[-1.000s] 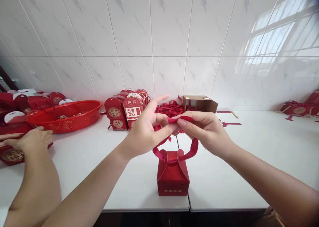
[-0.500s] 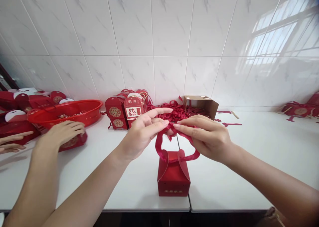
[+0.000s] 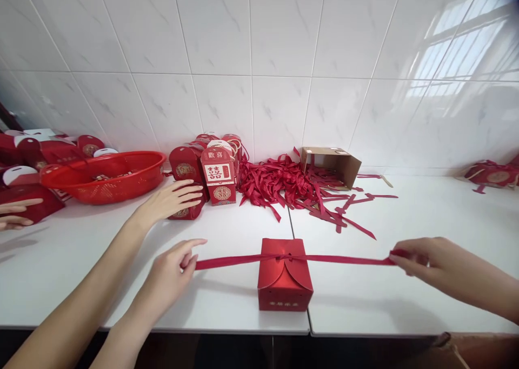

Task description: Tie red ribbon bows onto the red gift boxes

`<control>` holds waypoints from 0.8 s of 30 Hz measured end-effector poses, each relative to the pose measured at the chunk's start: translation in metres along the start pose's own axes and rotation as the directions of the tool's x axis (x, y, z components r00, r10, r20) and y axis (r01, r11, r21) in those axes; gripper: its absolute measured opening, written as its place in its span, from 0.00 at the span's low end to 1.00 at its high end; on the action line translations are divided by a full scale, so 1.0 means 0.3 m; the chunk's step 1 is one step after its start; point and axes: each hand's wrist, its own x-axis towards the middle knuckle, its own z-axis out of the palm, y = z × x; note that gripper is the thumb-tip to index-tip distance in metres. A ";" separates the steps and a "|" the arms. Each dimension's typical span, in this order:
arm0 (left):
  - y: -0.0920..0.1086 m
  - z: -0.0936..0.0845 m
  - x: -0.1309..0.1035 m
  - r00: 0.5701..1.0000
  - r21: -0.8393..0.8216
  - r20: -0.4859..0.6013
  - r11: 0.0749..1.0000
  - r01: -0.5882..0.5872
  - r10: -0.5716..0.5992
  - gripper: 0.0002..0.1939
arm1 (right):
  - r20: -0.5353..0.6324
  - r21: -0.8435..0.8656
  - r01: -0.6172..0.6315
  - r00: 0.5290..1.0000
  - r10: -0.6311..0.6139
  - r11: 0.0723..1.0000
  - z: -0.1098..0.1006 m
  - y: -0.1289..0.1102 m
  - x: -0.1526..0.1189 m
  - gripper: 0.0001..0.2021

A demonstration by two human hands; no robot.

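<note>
A small red gift box (image 3: 285,299) stands upright near the table's front edge, its curved top flaps folded down. Across its top runs a dark red ribbon (image 3: 348,259), crossed at the middle of the flaps and stretched taut to both sides. My left hand (image 3: 172,274) pinches one end between thumb and fingers, left of the box, with the index finger extended. Out to the right, my right hand (image 3: 430,258) is closed on the other end. Both hands are apart from the box itself.
Another person's hand (image 3: 174,199) touches a red box (image 3: 184,169) at the left. Nearby are a red plastic basin (image 3: 101,196), upright printed boxes (image 3: 219,174), a ribbon pile (image 3: 275,182) and an open cardboard box (image 3: 352,172). Another hand (image 3: 16,212) shows at the far left.
My hands have moved apart and down, pulling the ribbon from a raised loop into a straight line. The box flaps now lie closed. The other person's hand has moved right with a red box.
</note>
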 end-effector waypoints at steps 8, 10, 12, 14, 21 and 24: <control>0.242 0.068 0.031 0.988 -0.458 0.155 0.887 0.055 0.018 0.09 | 0.183 0.346 0.005 0.980 -0.073 0.938 0.152 -0.162 0.062 0.24; 0.307 0.088 0.028 0.971 -0.570 0.223 0.819 0.060 0.083 0.10 | 0.186 0.446 0.057 0.970 -0.155 0.893 0.175 -0.233 0.077 0.24; 0.346 0.112 0.022 0.965 -0.596 0.235 0.802 0.051 0.113 0.10 | 0.181 0.501 0.114 0.956 -0.232 0.858 0.192 -0.290 0.086 0.25; 0.364 0.132 0.016 0.971 -0.590 0.213 0.807 0.037 0.112 0.12 | 0.178 0.515 0.169 0.938 -0.298 0.840 0.202 -0.331 0.092 0.27; 0.368 0.153 0.007 0.980 -0.579 0.179 0.815 0.030 0.091 0.14 | 0.158 0.413 0.270 0.919 -0.361 0.870 0.206 -0.388 0.105 0.25; 0.372 0.152 0.005 0.978 -0.586 0.190 0.809 0.045 0.082 0.13 | 0.146 0.340 0.270 0.931 -0.335 0.901 0.211 -0.396 0.105 0.26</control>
